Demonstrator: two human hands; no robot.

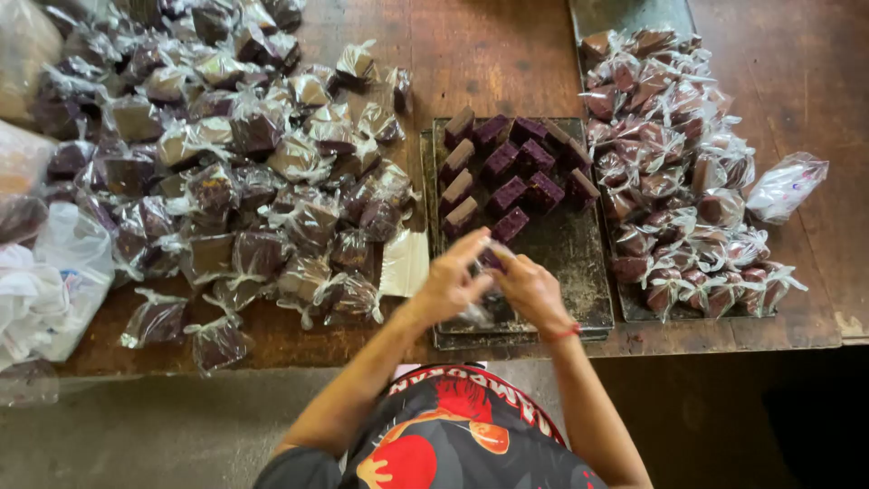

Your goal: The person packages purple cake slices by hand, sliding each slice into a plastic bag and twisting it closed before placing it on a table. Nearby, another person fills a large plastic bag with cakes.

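The left hand [450, 282] and right hand [528, 288] close over a small purple piece in clear wrap [490, 260], hiding most of it, and motion blurs the fingers [472, 246], so their grip cannot be made out. The dark tray [579, 263] is partly covered by both hands. The pile of wrapped pieces [208, 154] and the white bags [45, 281] run off the left and top edges.

Clear wrapped dark cakes [226, 172] heaped left — reddish-brown ones [674, 172] right
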